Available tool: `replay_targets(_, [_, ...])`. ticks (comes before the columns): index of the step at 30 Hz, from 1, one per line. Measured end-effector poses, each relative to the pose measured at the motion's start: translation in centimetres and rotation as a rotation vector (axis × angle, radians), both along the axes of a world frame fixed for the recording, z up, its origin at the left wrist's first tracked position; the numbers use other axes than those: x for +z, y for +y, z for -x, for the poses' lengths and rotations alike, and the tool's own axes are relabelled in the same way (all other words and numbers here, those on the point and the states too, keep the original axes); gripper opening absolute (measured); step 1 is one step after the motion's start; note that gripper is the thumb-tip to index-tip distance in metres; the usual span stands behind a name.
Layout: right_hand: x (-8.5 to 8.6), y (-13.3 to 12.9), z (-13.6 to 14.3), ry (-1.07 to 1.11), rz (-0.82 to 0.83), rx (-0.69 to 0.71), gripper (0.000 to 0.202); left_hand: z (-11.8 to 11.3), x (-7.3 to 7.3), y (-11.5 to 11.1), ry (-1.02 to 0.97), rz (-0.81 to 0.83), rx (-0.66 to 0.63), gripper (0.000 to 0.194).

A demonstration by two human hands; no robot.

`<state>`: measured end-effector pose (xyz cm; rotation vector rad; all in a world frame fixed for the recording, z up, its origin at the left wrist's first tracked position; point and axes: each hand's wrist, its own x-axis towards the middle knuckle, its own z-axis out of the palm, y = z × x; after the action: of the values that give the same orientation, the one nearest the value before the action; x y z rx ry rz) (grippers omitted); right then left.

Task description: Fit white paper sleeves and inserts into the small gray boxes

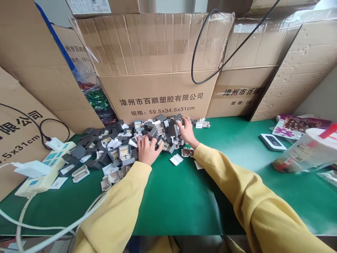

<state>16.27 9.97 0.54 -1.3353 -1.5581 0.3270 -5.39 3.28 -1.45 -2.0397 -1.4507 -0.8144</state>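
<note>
A heap of small dark grey boxes (78,152) mixed with white pieces lies on the green tabletop (179,200) against the cartons. My left hand (147,150) rests at the front of the heap, fingers apart, touching the boxes. Farther right, my right hand (188,131) reaches against the heap's right side with its fingers spread and bent. Its fingertips are partly hidden among the boxes. One small box stands open, showing a pale insert (124,151), left of my left hand. A white card (176,160) lies loose below my right hand.
Large cardboard cartons (163,84) wall off the back. At left lies a power strip (44,168) with plugs and white cables (65,225). A black cable (193,63) hangs in front of the cartons. On the right are a plastic drink cup (302,154) and a white-edged device (272,142).
</note>
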Motion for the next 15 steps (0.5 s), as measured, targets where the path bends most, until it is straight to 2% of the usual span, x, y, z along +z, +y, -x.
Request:
replay_targets(4, [0.3,-1.2,-1.9,-0.282,-0.127,0.262,0.062,0.2,0.3,1.1,-0.167,0.053,0.124,0.041])
replay_targets(8, [-1.5,-1.5,-5.5,-0.494,-0.144,0.413,0.06,-0.2,0.8,2.2,-0.229,0.071,0.154,0.051])
replay_targets(10, [-2.4,-1.4,-6.9,-0.484,-0.086,0.398,0.05,-0.3,0.9,2.7,-0.136,0.114,0.089,0.048])
replay_targets(13, [-3.4,-1.2,-8.1,-0.407,0.037,0.231,0.04,-0.4,0.9,3.3,-0.009,0.196,-0.037,0.045])
replay_targets(15, [-3.8,-1.0,-8.3,-0.343,0.066,0.106,0.038,-0.3,0.8,3.3,-0.035,0.167,-0.053,0.044])
